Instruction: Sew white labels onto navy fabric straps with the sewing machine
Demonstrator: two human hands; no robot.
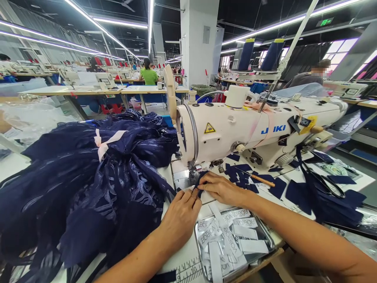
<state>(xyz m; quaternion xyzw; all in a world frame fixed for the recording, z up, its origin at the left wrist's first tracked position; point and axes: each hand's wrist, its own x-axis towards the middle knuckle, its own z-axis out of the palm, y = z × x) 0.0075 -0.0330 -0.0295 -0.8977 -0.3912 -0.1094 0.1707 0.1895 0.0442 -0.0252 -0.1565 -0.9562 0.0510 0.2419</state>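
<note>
A white sewing machine (218, 131) stands over the table, its presser foot (193, 177) low at the left end. Just in front of the foot, my left hand (182, 212) is closed on a narrow piece of navy fabric (201, 181). Touching the same piece from the right, my right hand (219, 188) has its fingers pinched together on it. A large heap of navy lace garments (118, 177), tied with a pale pink strip (106, 144), lies to the left. Below my hands is a metal tray (272, 243) of white printed labels (229, 236).
Navy fabric pieces (299, 194) and a wooden-handled awl (262, 180) lie right of my hands. Black scissors (335, 188) rest farther right. Navy thread cones (246, 55) stand above the machine. A person in green (149, 74) sits behind; another person (309, 76) is at the right.
</note>
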